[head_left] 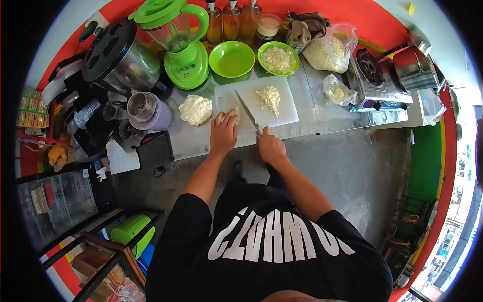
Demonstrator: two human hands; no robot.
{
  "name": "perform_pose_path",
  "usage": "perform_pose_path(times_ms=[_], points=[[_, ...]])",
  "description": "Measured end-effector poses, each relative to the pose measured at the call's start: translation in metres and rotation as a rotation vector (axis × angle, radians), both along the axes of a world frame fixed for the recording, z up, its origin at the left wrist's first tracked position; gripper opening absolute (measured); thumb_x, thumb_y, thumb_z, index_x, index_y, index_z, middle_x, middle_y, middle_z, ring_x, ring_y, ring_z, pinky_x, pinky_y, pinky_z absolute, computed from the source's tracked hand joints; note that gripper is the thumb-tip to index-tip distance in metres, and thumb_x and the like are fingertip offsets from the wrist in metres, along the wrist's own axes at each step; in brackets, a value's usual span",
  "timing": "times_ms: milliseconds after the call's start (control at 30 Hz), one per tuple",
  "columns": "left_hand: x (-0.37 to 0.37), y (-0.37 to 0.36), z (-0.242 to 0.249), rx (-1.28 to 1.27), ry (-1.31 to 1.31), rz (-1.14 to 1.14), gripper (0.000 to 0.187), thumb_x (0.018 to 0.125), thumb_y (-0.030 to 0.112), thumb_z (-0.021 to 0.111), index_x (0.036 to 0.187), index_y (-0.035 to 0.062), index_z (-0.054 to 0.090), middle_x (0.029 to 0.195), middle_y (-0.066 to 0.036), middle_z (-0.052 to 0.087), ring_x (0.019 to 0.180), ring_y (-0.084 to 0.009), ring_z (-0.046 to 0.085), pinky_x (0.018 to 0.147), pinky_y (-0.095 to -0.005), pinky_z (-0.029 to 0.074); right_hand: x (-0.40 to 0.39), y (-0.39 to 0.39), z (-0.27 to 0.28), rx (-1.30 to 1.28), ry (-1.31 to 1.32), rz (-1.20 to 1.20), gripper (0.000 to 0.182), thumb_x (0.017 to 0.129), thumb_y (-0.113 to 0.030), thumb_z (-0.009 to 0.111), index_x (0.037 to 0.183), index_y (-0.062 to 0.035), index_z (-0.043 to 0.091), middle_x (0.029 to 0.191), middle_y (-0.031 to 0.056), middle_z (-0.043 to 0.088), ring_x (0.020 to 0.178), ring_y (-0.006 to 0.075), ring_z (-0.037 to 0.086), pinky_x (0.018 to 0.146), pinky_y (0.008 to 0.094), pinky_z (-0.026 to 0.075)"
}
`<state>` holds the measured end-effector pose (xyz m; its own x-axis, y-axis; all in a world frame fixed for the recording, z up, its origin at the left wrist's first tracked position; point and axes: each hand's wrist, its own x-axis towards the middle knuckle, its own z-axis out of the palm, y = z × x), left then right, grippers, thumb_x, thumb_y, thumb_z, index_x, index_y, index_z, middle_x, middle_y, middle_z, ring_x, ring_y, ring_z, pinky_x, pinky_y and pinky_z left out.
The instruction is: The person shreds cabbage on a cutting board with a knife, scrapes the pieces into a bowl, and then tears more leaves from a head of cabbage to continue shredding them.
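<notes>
- The left hand (pixel 223 133) presses down on a small piece of cabbage (pixel 236 116) at the lower left edge of the white cutting board (pixel 282 113), grip closed on it.
- The right hand (pixel 270 147) has its grip clamped round the handle of a knife (pixel 247 111), whose blade lies across the board just beside the cabbage.
- A pile of shreds (pixel 269 96) sits mid-board; a cabbage chunk (pixel 195 109) rests on the tabletop (pixel 322 118) to the left.
- Above stand a green blender (pixel 181 43), an empty green bowl (pixel 231 59) and a green bowl of shreds (pixel 278 59).
- The black shirt (pixel 271 246) carries large white lettering, upside down in the frame; "WHAT?" is partly readable.
</notes>
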<state>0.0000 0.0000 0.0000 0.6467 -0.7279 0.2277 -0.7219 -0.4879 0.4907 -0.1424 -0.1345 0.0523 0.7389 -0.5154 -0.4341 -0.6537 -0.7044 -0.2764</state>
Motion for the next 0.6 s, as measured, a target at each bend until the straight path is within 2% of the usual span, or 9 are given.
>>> perform_pose_path(times_ms=[67, 100, 167, 300, 367, 467, 600], points=[[-0.002, 0.001, 0.006, -0.068, -0.053, -0.06, 0.034, 0.087, 0.004, 0.061, 0.12, 0.0117, 0.065, 0.145, -0.005, 0.054, 0.137, -0.0297, 0.046, 0.108, -0.0464, 0.037, -0.004, -0.005, 0.002, -0.044, -0.106, -0.081, 0.034, 0.103, -0.033, 0.052, 0.117, -0.0028, 0.044, 0.089, 0.029, 0.07, 0.083, 0.0483, 0.069, 0.075, 0.0587, 0.053], [0.03, 0.008, 0.009, -0.048, -0.117, -0.066, 0.034, 0.087, 0.004, 0.061, 0.12, 0.0117, 0.065, 0.145, -0.005, 0.054, 0.137, -0.0297, 0.046, 0.108, -0.0464, 0.037, 0.025, 0.0, -0.005, -0.024, -0.17, -0.086, 0.034, 0.103, -0.033, 0.052, 0.117, -0.0028, 0.044, 0.089, 0.029, 0.07, 0.083, 0.0483, 0.069, 0.075, 0.0587, 0.053], [0.028, 0.005, 0.009, -0.052, -0.156, -0.107, 0.034, 0.085, 0.001, 0.061, 0.116, 0.0117, 0.066, 0.142, -0.005, 0.055, 0.135, -0.028, 0.048, 0.108, -0.0456, 0.038, 0.027, -0.005, 0.002, -0.004, -0.224, -0.105, 0.032, 0.103, -0.031, 0.052, 0.114, -0.0022, 0.045, 0.089, 0.0294, 0.069, 0.082, 0.0495, 0.067, 0.073, 0.0602, 0.051], [0.023, 0.003, 0.006, -0.025, -0.145, -0.1, 0.034, 0.085, 0.003, 0.062, 0.117, 0.0127, 0.067, 0.143, -0.004, 0.054, 0.135, -0.0263, 0.047, 0.108, -0.0458, 0.038, 0.024, 0.002, 0.011, 0.035, -0.259, -0.07, 0.029, 0.103, -0.028, 0.053, 0.112, -0.002, 0.045, 0.088, 0.0295, 0.069, 0.081, 0.0507, 0.067, 0.071, 0.061, 0.051], [0.019, 0.002, 0.007, -0.028, -0.117, -0.094, 0.035, 0.084, 0.003, 0.063, 0.117, 0.0131, 0.067, 0.141, -0.004, 0.055, 0.136, -0.0263, 0.047, 0.108, -0.0451, 0.038, 0.018, 0.006, 0.009, 0.002, -0.283, -0.023, 0.03, 0.103, -0.029, 0.051, 0.112, -0.0013, 0.046, 0.086, 0.0279, 0.069, 0.078, 0.049, 0.068, 0.07, 0.0574, 0.054], [0.014, 0.0, 0.006, -0.039, -0.103, -0.088, 0.036, 0.083, 0.003, 0.063, 0.117, 0.0132, 0.067, 0.141, -0.004, 0.055, 0.135, -0.0264, 0.047, 0.108, -0.0448, 0.038, 0.014, 0.008, 0.009, -0.003, -0.242, -0.029, 0.029, 0.103, -0.028, 0.052, 0.112, -0.0012, 0.047, 0.086, 0.0269, 0.07, 0.08, 0.0486, 0.069, 0.071, 0.0567, 0.055], [0.007, -0.002, 0.008, -0.034, -0.082, -0.085, 0.036, 0.083, 0.004, 0.064, 0.117, 0.0133, 0.066, 0.139, -0.004, 0.055, 0.134, -0.0262, 0.048, 0.108, -0.0444, 0.039, 0.009, 0.005, 0.041, -0.028, -0.121, -0.017, 0.028, 0.104, -0.028, 0.051, 0.111, -0.0009, 0.047, 0.087, 0.026, 0.071, 0.082, 0.0476, 0.07, 0.071, 0.0558, 0.055]])
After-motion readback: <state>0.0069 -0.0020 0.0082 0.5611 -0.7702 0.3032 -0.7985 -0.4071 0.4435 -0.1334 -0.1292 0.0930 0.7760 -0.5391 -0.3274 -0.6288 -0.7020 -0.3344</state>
